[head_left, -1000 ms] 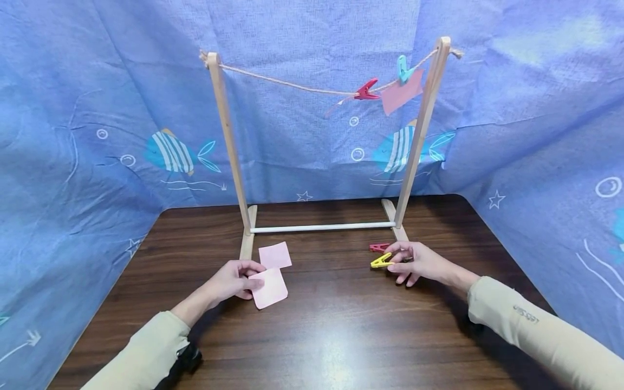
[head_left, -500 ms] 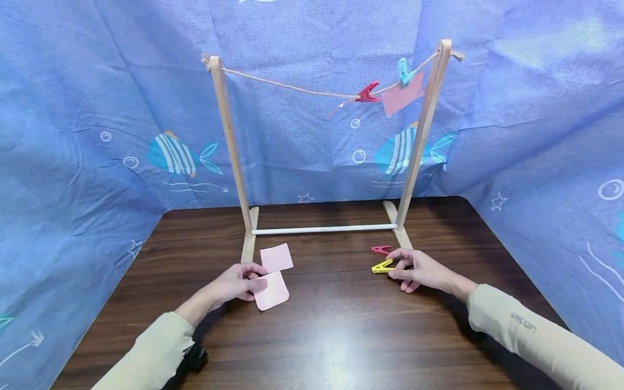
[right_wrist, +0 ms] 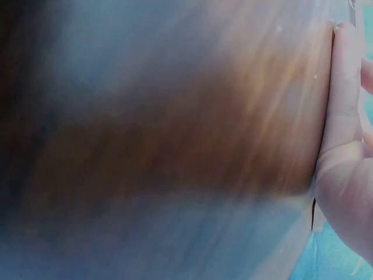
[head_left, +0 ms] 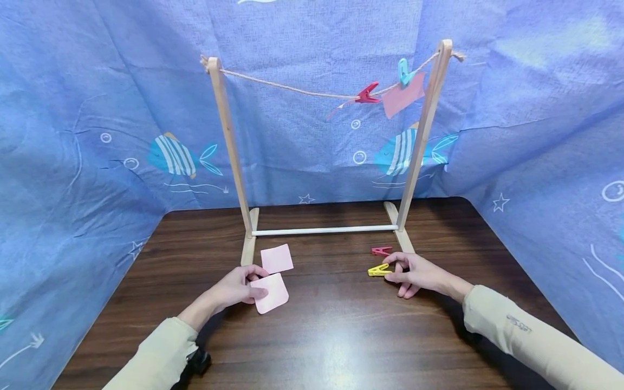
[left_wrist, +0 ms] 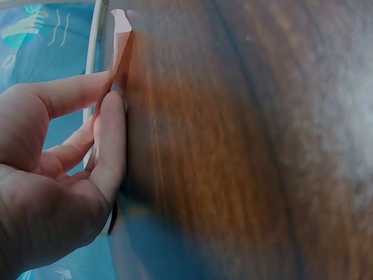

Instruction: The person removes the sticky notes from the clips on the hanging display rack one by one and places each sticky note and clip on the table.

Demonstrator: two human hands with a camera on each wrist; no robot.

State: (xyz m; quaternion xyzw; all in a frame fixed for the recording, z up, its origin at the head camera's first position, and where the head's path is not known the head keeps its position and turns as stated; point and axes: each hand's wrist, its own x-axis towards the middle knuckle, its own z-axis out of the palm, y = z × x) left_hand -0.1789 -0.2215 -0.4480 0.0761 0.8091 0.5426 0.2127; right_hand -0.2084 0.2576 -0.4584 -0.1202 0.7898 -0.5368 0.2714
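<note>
- Left hand (head_left: 234, 290) pinches pink paper (head_left: 276, 295) by its left edge, perhaps leaving the rest free.
- Right hand (head_left: 416, 272) grips yellow clothespin (head_left: 376, 271) handle-end, presumably for squeezing.

Left hand (left_wrist: 55, 189) enters from the left edge, thumb and fingers pinching a pink paper (left_wrist: 122, 46); paper seen nearly edge-on, its far end paler and projecting past the fingertips. Dark brown wood-grain table (left_wrist: 233, 140) fills the right side, bluish patch near the bottom. Upper left: blue cloth (left_wrist: 64, 41) with printed markings, pale bar (left_wrist: 92, 52) beside it
</note>
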